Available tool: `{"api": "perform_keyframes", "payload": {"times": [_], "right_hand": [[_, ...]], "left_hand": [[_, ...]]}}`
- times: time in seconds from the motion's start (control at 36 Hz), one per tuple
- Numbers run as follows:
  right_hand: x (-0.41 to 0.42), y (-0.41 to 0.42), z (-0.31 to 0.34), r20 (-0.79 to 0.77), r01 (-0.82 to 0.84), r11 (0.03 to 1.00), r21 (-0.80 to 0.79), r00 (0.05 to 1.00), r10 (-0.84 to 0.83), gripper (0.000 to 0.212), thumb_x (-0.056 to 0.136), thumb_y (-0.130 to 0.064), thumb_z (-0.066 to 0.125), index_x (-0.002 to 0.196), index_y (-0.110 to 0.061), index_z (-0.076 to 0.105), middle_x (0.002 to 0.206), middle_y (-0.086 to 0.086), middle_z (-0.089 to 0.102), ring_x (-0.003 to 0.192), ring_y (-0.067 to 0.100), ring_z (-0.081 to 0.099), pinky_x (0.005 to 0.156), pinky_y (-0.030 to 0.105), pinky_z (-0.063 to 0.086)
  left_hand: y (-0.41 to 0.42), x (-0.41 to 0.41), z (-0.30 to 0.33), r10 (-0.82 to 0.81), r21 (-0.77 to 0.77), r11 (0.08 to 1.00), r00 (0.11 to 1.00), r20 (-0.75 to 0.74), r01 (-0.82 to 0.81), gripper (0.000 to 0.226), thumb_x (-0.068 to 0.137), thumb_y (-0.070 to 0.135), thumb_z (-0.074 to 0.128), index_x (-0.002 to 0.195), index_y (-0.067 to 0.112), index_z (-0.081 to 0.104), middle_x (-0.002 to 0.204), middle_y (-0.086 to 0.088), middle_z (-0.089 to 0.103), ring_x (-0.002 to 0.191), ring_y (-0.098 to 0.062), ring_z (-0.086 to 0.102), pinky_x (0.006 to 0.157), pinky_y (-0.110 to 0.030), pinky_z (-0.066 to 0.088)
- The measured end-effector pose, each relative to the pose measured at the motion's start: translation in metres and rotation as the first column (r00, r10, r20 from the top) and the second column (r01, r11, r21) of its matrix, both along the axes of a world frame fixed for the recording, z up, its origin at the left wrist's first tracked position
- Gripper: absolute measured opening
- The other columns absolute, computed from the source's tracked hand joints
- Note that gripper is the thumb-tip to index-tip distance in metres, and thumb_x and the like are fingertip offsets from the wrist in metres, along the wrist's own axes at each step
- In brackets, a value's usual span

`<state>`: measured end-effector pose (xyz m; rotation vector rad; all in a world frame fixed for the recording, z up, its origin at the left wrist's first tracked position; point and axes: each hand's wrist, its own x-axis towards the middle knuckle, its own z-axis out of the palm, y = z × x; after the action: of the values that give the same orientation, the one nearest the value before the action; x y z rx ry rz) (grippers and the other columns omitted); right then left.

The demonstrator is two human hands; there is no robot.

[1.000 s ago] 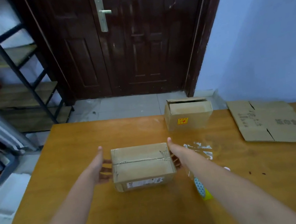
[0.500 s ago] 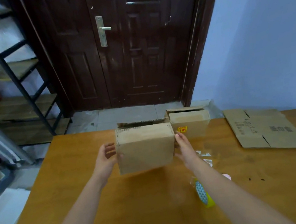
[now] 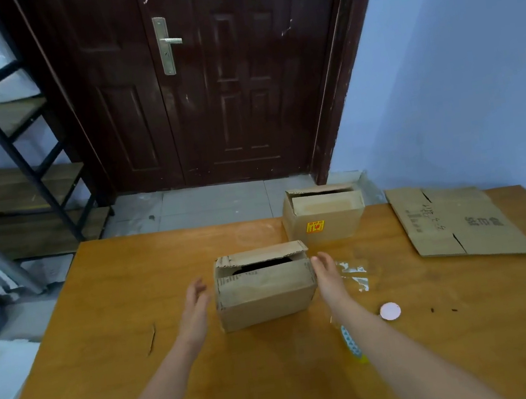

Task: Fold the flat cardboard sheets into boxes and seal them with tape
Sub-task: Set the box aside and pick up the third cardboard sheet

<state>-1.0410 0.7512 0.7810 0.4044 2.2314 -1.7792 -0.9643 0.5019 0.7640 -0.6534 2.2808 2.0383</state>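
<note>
The small brown cardboard box (image 3: 265, 289) sits on the orange-brown wooden table (image 3: 110, 376) straight ahead of you, between your two hands. Your left hand (image 3: 194, 302) hovers just beside its left wall with fingers spread and nothing held. Your right hand (image 3: 325, 273) is at its right wall, fingers loose and open; whether it touches the cardboard is hard to tell. The box's top flaps are only partly down, a dark gap showing between them, so this top looks unsealed. Under your right forearm lies a yellow-and-patterned tape roll (image 3: 352, 345), with clear tape scraps (image 3: 354, 272) just beyond. Further off stands a second brown box with a red-and-yellow sticker (image 3: 323, 214), its top also open. At far right a flat printed cardboard sheet (image 3: 456, 221) lies unfolded. You probably have flaps to close and tape, and that sheet to fold.
</note>
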Motion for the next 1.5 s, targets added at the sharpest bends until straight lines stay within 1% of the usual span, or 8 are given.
{"api": "perform_keyframes", "payload": {"times": [0.14,0.22,0.31,0.72,0.92,1.33,1.42,1.5], "right_hand": [[-0.005,-0.019,0.009,-0.178,-0.154,0.968,0.197,0.966,0.190,0.053,0.101,-0.031,0.037,0.150,-0.030,0.018,0.154,-0.006,0.023,0.141,0.016,0.021,0.112,0.033,0.022],[-0.006,-0.025,0.002,-0.096,-0.248,0.883,0.398,0.946,0.309,0.054,0.101,-0.027,0.035,0.151,-0.026,0.014,0.153,0.002,0.026,0.137,0.022,0.029,0.108,0.029,0.027],[-0.006,-0.025,-0.002,-0.073,-0.271,0.835,0.479,0.936,0.345,0.054,0.102,-0.026,0.032,0.151,-0.026,0.009,0.155,0.000,0.019,0.138,0.024,0.028,0.107,0.030,0.028],[-0.051,0.080,-0.003,-0.095,-0.097,0.908,0.408,0.984,0.148,0.052,0.101,-0.018,0.038,0.149,-0.026,0.021,0.145,0.006,0.033,0.125,0.023,0.042,0.100,0.028,0.035],[-0.076,0.134,-0.005,-0.095,-0.068,0.933,0.353,0.990,0.108,0.052,0.101,-0.019,0.039,0.150,-0.023,0.020,0.147,0.005,0.030,0.131,0.021,0.036,0.107,0.029,0.031],[-0.122,0.185,-0.008,-0.062,-0.217,0.956,0.198,0.970,0.233,0.058,0.101,-0.017,0.038,0.151,-0.027,0.012,0.155,0.001,0.012,0.140,0.022,0.023,0.112,0.032,0.024],[-0.126,0.193,-0.009,-0.045,-0.292,0.942,0.163,0.952,0.303,0.057,0.100,-0.018,0.039,0.150,-0.029,0.015,0.155,-0.001,0.011,0.139,0.021,0.025,0.110,0.030,0.025],[-0.134,0.213,-0.005,-0.054,-0.378,0.917,0.129,0.920,0.388,0.053,0.100,-0.028,0.040,0.147,-0.039,0.020,0.153,-0.005,0.022,0.138,0.019,0.029,0.111,0.034,0.027]], "left_hand": [[0.007,-0.025,0.015,-0.071,-0.195,0.980,0.992,-0.100,0.050,0.044,0.099,0.047,0.027,0.143,0.047,0.020,0.155,0.008,0.019,0.144,-0.016,0.014,0.116,-0.046,0.018],[0.015,-0.037,0.006,-0.177,-0.364,0.910,0.980,0.095,0.200,0.049,0.100,0.046,0.023,0.148,0.034,0.024,0.155,0.001,0.025,0.142,-0.024,0.023,0.110,-0.041,0.031],[0.027,-0.041,-0.001,-0.206,-0.456,0.858,0.972,0.114,0.236,0.051,0.102,0.037,0.022,0.151,0.024,0.014,0.158,0.001,0.010,0.146,-0.021,0.009,0.111,-0.037,0.023],[0.128,-0.083,0.008,-0.378,-0.235,0.891,0.921,0.092,0.389,0.068,0.099,0.024,0.045,0.151,0.022,0.001,0.159,-0.002,-0.007,0.145,-0.017,-0.010,0.116,-0.033,0.003],[0.177,-0.113,0.014,-0.479,-0.300,0.816,0.868,0.130,0.495,0.090,0.090,0.033,0.059,0.150,0.028,-0.009,0.158,-0.002,-0.014,0.145,-0.020,-0.011,0.117,-0.044,0.011],[0.232,-0.140,0.011,-0.292,-0.523,0.773,0.933,0.208,0.359,0.070,0.097,0.033,0.047,0.151,0.026,0.004,0.159,-0.001,-0.007,0.145,-0.022,0.004,0.114,-0.039,0.021],[0.241,-0.139,0.013,-0.239,-0.733,0.608,0.951,0.198,0.305,0.063,0.098,0.030,0.044,0.151,0.016,0.013,0.158,-0.007,0.001,0.145,-0.024,-0.001,0.117,-0.039,0.010],[0.255,-0.147,0.018,-0.245,-0.893,0.392,0.961,0.131,0.222,0.055,0.090,0.008,0.053,0.142,0.004,0.036,0.152,-0.018,0.022,0.142,-0.034,0.013,0.117,-0.046,0.018]]}}
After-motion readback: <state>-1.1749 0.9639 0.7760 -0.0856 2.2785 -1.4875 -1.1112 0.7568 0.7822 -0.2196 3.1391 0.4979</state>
